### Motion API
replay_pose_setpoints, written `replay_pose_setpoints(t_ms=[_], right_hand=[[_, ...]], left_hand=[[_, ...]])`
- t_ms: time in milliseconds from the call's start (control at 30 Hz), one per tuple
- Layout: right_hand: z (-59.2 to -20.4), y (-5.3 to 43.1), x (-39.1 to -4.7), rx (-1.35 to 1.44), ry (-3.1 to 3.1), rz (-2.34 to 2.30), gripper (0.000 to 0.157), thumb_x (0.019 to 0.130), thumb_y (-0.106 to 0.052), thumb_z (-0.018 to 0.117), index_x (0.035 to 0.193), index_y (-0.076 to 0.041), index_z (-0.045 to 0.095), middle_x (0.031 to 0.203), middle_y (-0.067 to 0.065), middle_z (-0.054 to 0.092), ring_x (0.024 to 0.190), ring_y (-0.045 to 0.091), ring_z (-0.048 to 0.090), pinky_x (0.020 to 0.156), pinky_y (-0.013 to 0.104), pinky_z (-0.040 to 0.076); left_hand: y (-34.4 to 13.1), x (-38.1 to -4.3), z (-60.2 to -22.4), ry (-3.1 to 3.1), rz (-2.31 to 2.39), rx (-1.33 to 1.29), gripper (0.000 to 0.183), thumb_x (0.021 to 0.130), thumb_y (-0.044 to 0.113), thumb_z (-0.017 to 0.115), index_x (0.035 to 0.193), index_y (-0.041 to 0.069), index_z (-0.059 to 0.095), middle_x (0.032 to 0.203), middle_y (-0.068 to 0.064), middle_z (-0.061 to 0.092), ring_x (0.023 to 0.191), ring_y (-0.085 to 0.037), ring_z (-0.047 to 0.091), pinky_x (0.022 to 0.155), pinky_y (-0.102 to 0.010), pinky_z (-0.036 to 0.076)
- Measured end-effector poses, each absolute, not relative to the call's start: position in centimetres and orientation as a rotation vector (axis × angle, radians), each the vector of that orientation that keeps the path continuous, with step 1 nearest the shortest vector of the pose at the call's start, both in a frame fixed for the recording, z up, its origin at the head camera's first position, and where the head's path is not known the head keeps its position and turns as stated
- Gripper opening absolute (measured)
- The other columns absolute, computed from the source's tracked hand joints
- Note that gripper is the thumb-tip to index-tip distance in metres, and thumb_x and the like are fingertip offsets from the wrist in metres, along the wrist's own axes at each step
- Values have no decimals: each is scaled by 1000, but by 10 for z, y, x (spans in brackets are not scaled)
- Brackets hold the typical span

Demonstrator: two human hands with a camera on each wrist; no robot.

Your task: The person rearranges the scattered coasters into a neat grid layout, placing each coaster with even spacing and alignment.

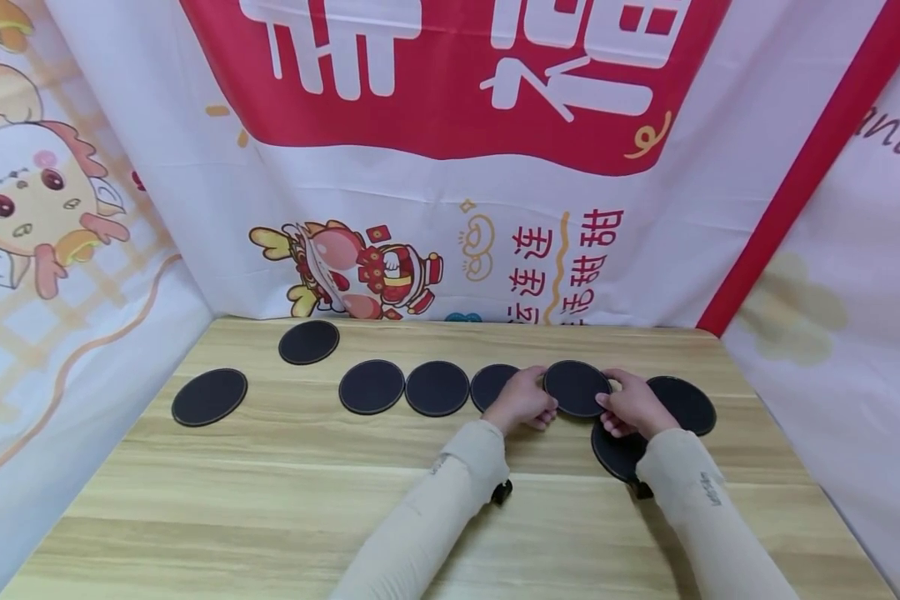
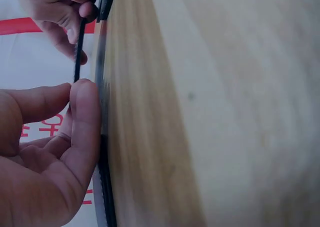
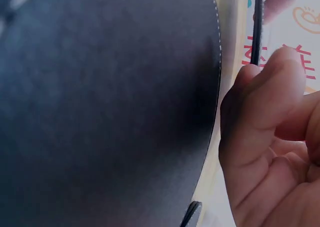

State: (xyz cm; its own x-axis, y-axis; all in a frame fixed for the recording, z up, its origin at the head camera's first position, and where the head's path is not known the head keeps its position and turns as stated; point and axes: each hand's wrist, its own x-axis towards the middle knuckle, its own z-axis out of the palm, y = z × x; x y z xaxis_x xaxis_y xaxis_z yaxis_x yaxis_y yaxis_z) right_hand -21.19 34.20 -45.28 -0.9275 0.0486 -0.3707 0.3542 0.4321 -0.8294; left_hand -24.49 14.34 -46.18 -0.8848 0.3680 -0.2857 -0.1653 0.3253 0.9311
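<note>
Currently, the left hand [image 1: 523, 400] and the right hand [image 1: 633, 404] are pinching opposite sides of a round black coaster [image 1: 576, 388] — both closed down to its thin edge — and holding it just above the counter [image 1: 285, 492], near the far edge, towards the far right corner. It is probably handling light and stiff, its rim offering the surest hold.

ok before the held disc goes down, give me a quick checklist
1. Left hand pinching the held disc: ok.
2. Right hand pinching its opposite edge: ok.
3. Disc raised off the table: ok, a gap shows in the left wrist view.
4. Row disc beside the left hand fully visible: not ok, hand covers part.
5. Underside of the held disc clean: cannot tell, hidden.
</note>
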Motion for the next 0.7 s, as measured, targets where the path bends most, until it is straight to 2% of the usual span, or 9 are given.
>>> replay_pose_setpoints(t_ms=[100,367,433,533,600,700], right_hand=[[-455,343,-215,344,2429,-1449,59,104,-4,51,157,-2,26,69,14,62,52,16,59,49,33,55],[-451,341,-222,330,2479,-1301,58,103,-6,52,156,-3,28,68,13,61,52,18,60,51,34,56],[-449,339,-224,321,2502,-1255,58,103,-7,52,156,-2,28,67,13,61,53,19,60,51,34,56],[-448,336,-226,321,2534,-1194,57,103,-7,53,155,-3,31,66,11,61,54,19,60,51,34,55],[-449,335,-228,308,2548,-1165,56,103,-7,52,155,-2,31,66,11,61,54,20,60,51,34,54],[-450,335,-228,294,2555,-1131,57,103,-7,52,155,-1,31,65,11,60,54,20,59,50,34,53]], left_hand=[[142,-246,-462,2150,1566,185,72,89,-12,62,155,9,41,79,-15,71,55,-17,58,53,-31,58],[134,-254,-467,2038,1646,175,59,100,-3,39,158,3,28,72,-16,64,49,-17,55,47,-32,56],[131,-258,-469,1983,1719,130,49,102,3,37,151,-1,35,70,-14,61,47,-17,55,45,-30,55],[127,-263,-474,1904,1805,66,33,102,9,38,131,-4,47,69,-12,61,46,-16,54,43,-29,53],[126,-265,-477,1863,1840,41,28,101,9,40,121,-6,51,67,-10,61,46,-16,54,43,-28,53],[126,-267,-479,1833,1865,25,25,98,7,42,114,-8,53,64,-8,60,44,-14,53,42,-28,52]])
